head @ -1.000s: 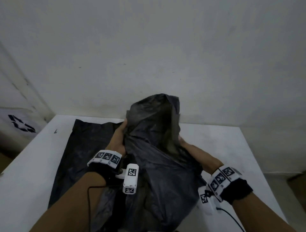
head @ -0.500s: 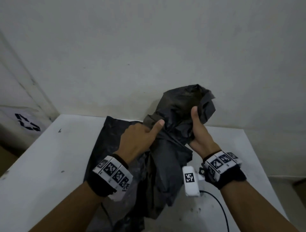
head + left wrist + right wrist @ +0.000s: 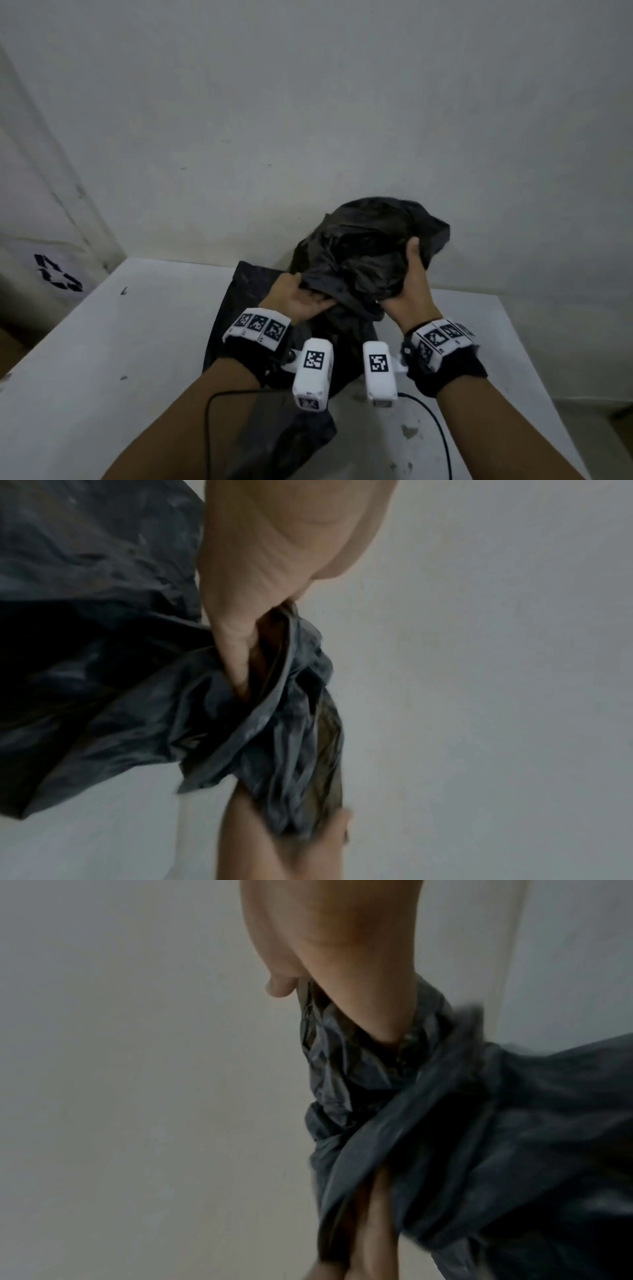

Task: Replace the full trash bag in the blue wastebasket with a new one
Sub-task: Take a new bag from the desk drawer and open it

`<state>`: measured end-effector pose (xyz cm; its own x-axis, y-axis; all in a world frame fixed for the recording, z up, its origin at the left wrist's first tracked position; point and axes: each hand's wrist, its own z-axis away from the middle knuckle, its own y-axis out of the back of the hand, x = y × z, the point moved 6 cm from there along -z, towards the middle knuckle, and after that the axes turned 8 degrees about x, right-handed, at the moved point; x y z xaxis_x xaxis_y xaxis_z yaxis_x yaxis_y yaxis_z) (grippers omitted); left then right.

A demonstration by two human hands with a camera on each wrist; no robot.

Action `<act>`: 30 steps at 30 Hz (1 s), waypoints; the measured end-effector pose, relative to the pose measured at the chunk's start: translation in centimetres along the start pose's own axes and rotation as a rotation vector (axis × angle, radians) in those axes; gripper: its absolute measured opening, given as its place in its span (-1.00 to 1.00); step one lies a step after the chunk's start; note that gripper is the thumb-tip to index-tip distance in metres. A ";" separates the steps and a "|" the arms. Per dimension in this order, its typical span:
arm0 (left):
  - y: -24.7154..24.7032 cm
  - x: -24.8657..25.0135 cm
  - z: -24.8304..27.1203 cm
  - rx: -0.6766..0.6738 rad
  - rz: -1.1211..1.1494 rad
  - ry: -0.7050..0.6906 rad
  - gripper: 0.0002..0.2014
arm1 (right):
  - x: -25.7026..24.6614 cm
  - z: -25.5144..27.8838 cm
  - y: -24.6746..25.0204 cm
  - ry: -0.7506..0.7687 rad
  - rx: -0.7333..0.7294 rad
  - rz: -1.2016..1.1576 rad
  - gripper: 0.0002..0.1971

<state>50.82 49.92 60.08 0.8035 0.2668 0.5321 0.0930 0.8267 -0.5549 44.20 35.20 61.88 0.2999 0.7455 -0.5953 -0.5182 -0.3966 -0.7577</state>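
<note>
Working a black trash bag open above the counter

The left hand (image 3: 301,301) is gripping a bunched fold of the black trash bag (image 3: 363,246), fingers curled into the plastic, while the right hand (image 3: 411,287) is clutching the opposite side with its thumb up against the crumpled film; the two hands are sitting close together, both clamped on the bag and holding its top raised toward the wall, over the back edge of the white counter (image 3: 120,342). The rest of the bag is trailing down flat along the counter's middle toward the near edge. The blue wastebasket is not in view. This looks like the step of finding and opening the bag's mouth; next the hands will likely need to separate the layers and spread the rim wide.
</note>
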 end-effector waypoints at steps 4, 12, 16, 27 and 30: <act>5.2 3.9 -2.2 0.241 -0.367 -0.282 -0.82 | -0.9 0.2 3.6 -0.103 -0.016 -0.150 -0.25; 0.8 0.4 -0.4 -0.320 0.044 -0.063 -0.30 | 0.8 0.8 2.4 -0.174 -0.021 -0.179 -0.27; 2.3 -3.5 -0.1 0.008 -0.371 0.064 -0.37 | 1.6 1.1 0.6 -0.158 -0.020 -0.051 -0.30; 1.8 0.5 -0.4 -0.113 0.334 -0.139 -0.53 | 0.9 1.5 5.0 -0.055 0.090 -0.081 -0.27; 1.6 0.8 0.4 -0.140 0.140 -0.187 -0.35 | -0.2 0.8 9.2 0.011 0.303 0.062 0.01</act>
<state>51.42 51.68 59.89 0.6927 0.4716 0.5456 0.0793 0.7021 -0.7076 38.78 31.84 55.25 0.2677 0.7186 -0.6418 -0.7507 -0.2620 -0.6065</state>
